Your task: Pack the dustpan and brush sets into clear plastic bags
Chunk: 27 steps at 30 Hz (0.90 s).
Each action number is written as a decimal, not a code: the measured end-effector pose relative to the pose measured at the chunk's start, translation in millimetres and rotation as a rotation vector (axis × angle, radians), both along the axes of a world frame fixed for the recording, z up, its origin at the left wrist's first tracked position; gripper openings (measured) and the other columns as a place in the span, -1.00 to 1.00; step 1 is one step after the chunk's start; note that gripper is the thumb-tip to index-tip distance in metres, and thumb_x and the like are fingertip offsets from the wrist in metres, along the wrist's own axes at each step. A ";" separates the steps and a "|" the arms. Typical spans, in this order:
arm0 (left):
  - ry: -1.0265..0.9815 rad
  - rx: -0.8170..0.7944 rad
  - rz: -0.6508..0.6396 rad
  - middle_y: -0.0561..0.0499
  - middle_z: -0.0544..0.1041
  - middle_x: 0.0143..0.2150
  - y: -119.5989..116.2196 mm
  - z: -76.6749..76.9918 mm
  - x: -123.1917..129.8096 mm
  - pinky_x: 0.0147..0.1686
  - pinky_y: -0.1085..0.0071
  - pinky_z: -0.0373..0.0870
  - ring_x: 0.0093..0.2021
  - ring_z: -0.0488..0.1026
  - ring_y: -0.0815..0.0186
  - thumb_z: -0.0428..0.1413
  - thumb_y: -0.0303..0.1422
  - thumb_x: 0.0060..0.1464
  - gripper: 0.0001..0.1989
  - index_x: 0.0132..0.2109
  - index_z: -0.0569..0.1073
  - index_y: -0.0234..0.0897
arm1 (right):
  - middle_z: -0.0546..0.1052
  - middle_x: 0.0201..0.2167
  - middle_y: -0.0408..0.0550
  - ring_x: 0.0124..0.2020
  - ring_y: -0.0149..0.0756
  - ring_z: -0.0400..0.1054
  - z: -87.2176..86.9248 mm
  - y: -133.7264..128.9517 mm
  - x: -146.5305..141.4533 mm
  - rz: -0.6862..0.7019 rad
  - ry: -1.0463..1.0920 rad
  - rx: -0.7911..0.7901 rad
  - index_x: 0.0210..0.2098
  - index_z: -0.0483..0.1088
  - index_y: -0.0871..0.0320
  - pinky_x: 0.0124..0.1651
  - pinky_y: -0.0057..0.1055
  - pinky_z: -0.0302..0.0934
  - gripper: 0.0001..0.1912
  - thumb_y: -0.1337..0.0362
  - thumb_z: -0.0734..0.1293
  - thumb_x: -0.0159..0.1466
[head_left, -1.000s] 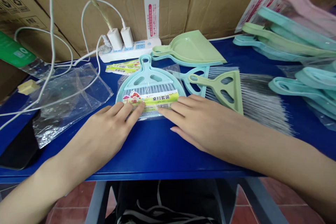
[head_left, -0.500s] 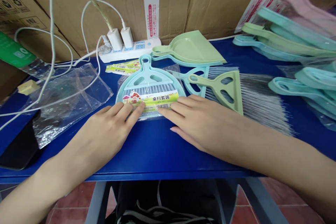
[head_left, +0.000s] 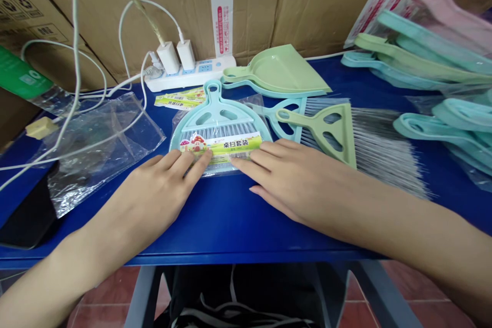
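Observation:
A light blue dustpan and brush set (head_left: 218, 96) lies in a clear plastic bag on the blue table, handle away from me. Across the brush's grey bristles sits a printed label card (head_left: 241, 143) with a mushroom house picture. My left hand (head_left: 165, 179) rests at the card's lower left, fingers stretched out on the bag. On the lower right edge lies my right hand (head_left: 282, 177), its fingers also extended and flat. Neither hand is closed round anything. Just beyond my right hand are a green brush (head_left: 333, 130) and a blue brush (head_left: 282, 113), both loose.
Behind them a green dustpan (head_left: 284, 69) is stacked on a blue one. Bagged sets (head_left: 434, 61) pile up at the right. A power strip (head_left: 192, 73), cables, spare label cards (head_left: 182, 98), an empty plastic bag (head_left: 103, 143) and a black object (head_left: 28, 215) occupy the left.

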<state>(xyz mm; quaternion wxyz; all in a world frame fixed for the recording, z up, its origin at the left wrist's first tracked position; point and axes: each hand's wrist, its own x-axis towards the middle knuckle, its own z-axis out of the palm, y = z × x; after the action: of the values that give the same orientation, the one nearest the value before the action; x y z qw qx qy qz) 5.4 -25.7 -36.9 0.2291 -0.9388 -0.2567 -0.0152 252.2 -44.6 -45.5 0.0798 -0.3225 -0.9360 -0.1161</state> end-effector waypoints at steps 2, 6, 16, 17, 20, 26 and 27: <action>0.002 0.005 0.001 -0.28 0.59 -0.07 0.1 -0.3 -0.2 -0.29 0.21 0.51 -0.20 0.53 0.08 -0.17 -0.64 0.15 -0.52 0.16 0.42 -0.55 | 0.62 -0.13 0.14 -0.16 -0.15 0.46 0.1 0.4 -0.1 -0.005 -0.005 -0.003 0.06 0.45 0.34 -0.15 -0.24 0.30 -0.64 0.43 0.13 0.40; 0.004 0.005 0.001 -0.28 0.59 -0.07 -0.1 0.4 -0.1 -0.29 0.20 0.52 -0.21 0.54 0.08 -0.17 -0.64 0.14 -0.51 0.15 0.42 -0.54 | 0.62 -0.15 0.14 -0.18 -0.15 0.45 0.5 0.7 -0.2 -0.003 0.001 0.000 0.04 0.46 0.36 -0.17 -0.24 0.30 -0.64 0.44 0.12 0.40; 0.013 -0.014 0.018 -0.27 0.59 -0.06 0.0 0.7 0.3 -0.27 0.21 0.53 -0.18 0.54 0.08 -0.16 -0.65 0.14 -0.50 0.17 0.42 -0.52 | 0.62 -0.15 0.13 -0.16 -0.15 0.46 1.7 0.2 -0.6 -0.009 -0.014 -0.004 0.06 0.46 0.34 -0.15 -0.26 0.30 -0.64 0.44 0.14 0.38; 0.012 -0.017 0.019 -0.27 0.59 -0.05 0.0 0.6 0.2 -0.26 0.21 0.53 -0.17 0.54 0.08 -0.16 -0.66 0.14 -0.50 0.17 0.42 -0.52 | 0.62 -0.16 0.13 -0.17 -0.15 0.46 1.9 0.1 -0.6 -0.009 -0.012 0.001 0.05 0.46 0.35 -0.15 -0.26 0.30 -0.65 0.44 0.15 0.39; 0.010 -0.018 0.025 -0.27 0.59 -0.04 -0.2 0.7 0.3 -0.24 0.20 0.53 -0.15 0.54 0.07 -0.16 -0.66 0.14 -0.50 0.16 0.43 -0.51 | 0.62 -0.15 0.13 -0.17 -0.15 0.46 2.0 0.0 -0.2 -0.008 -0.005 0.008 0.05 0.46 0.36 -0.16 -0.26 0.30 -0.65 0.44 0.15 0.39; 0.015 -0.019 0.011 -0.27 0.60 -0.06 0.5 1.0 0.6 -0.27 0.20 0.56 -0.16 0.56 0.08 -0.17 -0.65 0.15 -0.50 0.17 0.41 -0.52 | 0.62 -0.19 0.12 -0.20 -0.15 0.45 0.8 0.8 -0.1 0.001 0.016 0.019 0.01 0.48 0.36 -0.18 -0.26 0.29 -0.67 0.41 0.15 0.41; 0.017 -0.011 0.007 -0.27 0.60 -0.07 0.5 1.0 0.6 -0.28 0.20 0.56 -0.17 0.56 0.08 -0.17 -0.66 0.15 -0.50 0.17 0.42 -0.52 | 0.62 -0.19 0.13 -0.20 -0.15 0.45 0.8 0.8 -0.1 0.001 0.015 0.017 0.01 0.48 0.36 -0.18 -0.26 0.29 -0.67 0.41 0.15 0.41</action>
<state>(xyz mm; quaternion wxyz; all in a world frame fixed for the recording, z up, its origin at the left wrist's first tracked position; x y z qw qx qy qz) 6.0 -25.2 -35.9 0.2262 -0.9393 -0.2580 -0.0049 252.0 -43.7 -44.8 0.0898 -0.3224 -0.9344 -0.1217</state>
